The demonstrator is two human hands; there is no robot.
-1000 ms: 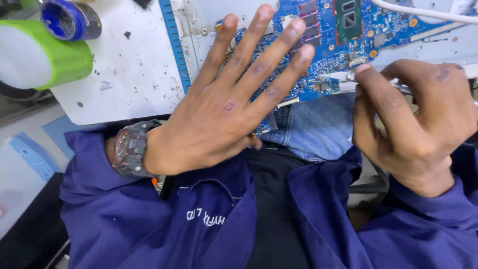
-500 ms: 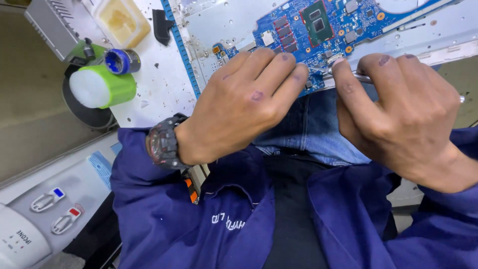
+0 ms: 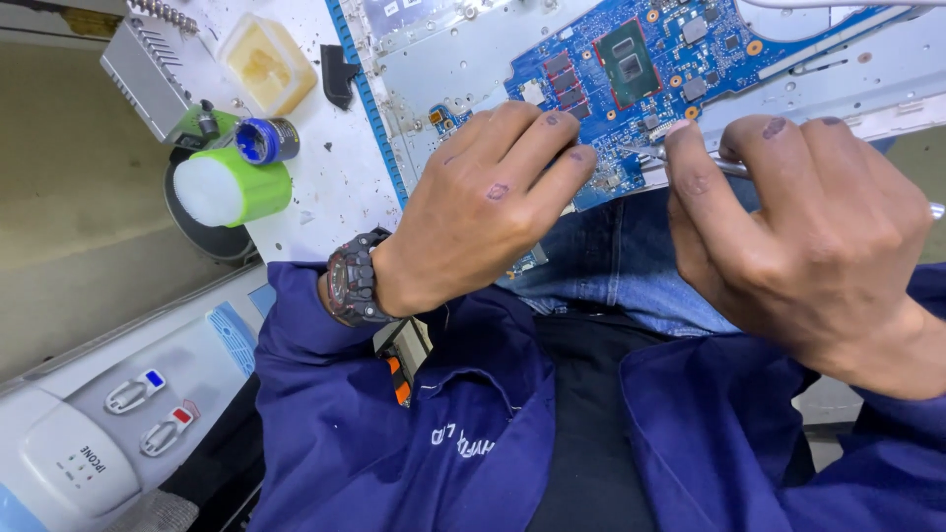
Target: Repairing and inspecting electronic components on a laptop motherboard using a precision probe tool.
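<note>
The left hand [image 3: 493,202], fingers curled together, presses the near edge of the blue circuit board [image 3: 631,69]. The right hand [image 3: 798,236] pinches a thin metal tool [image 3: 734,167] at that edge; a slip could scratch components. Far left lies a green white-capped container [image 3: 232,185].

left hand [image 3: 483,212] fingers curled, flat a second ago
</note>
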